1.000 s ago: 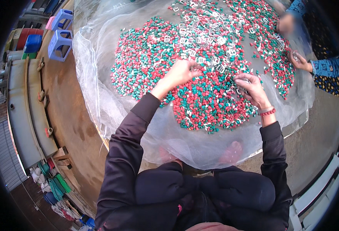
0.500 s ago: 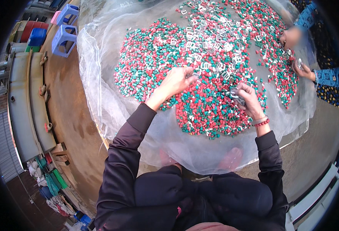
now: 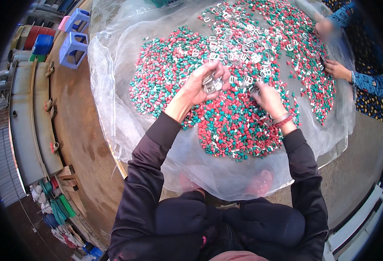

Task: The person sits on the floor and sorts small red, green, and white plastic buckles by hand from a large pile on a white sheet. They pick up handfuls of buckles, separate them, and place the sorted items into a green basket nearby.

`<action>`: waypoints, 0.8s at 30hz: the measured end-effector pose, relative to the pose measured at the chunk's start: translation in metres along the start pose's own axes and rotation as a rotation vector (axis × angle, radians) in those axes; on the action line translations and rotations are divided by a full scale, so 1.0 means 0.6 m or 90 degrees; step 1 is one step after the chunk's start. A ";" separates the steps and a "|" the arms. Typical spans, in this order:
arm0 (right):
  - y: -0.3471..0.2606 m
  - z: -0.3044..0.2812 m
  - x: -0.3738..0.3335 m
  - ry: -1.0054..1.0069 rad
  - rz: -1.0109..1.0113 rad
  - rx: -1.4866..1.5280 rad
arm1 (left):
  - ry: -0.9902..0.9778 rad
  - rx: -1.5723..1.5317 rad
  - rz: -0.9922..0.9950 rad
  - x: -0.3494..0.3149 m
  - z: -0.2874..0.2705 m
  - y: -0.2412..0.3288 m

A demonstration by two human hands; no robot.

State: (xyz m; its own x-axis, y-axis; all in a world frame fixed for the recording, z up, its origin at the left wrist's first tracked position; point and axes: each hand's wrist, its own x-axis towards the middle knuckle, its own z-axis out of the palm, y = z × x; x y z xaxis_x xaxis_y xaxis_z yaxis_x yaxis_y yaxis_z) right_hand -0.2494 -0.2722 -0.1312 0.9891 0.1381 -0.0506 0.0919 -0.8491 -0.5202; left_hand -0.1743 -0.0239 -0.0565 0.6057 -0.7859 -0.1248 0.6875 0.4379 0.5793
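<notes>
A wide heap of small red, green and white chips [image 3: 239, 130] lies on a sheer white mesh cloth [image 3: 191, 152], with silver metal buckles [image 3: 243, 45] scattered over its upper middle. Turned palm up, my left hand [image 3: 200, 85] curls its fingers around several silver buckles [image 3: 212, 85] above the heap. My right hand [image 3: 269, 101], with a red bead bracelet at the wrist, reaches down to the chips just right of it. Its fingers are closed on metal pieces [image 3: 253, 90] that look like buckles, partly hidden by the fingers.
Across the heap at right, a co-worker's hand [image 3: 337, 70] in a blue patterned sleeve touches the chips. Blue plastic stools [image 3: 74, 50] stand on the brown floor at far left, near a long grey metal tank [image 3: 30, 122]. A white frame [image 3: 352, 222] is at lower right.
My left hand has turned palm up, showing the buckles in it. My right hand has moved up and left, toward the left hand. The co-worker's near hand has shifted up and left.
</notes>
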 end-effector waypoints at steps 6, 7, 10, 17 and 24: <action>-0.019 0.050 -0.048 -0.070 -0.061 0.019 | 0.158 0.414 -0.046 0.054 -0.054 -0.023; -0.024 0.050 -0.056 -0.069 -0.039 0.012 | 0.184 0.682 0.006 0.063 -0.066 -0.040; -0.028 0.030 -0.069 -0.086 0.066 0.229 | 0.150 1.260 0.131 0.068 -0.099 -0.099; -0.014 -0.036 -0.106 -0.158 0.298 1.137 | 0.111 1.076 0.057 0.045 -0.086 -0.110; -0.027 -0.067 -0.086 -0.197 0.097 1.310 | 0.033 -0.040 0.065 -0.035 -0.045 -0.020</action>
State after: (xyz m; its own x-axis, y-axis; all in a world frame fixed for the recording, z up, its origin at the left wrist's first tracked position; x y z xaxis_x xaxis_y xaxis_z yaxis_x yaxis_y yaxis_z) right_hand -0.2974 -0.2864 -0.0859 0.9075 0.3841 -0.1702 -0.4176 0.7810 -0.4643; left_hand -0.1847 -0.0010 -0.0826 0.6921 -0.7133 -0.1105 0.6447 0.5420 0.5390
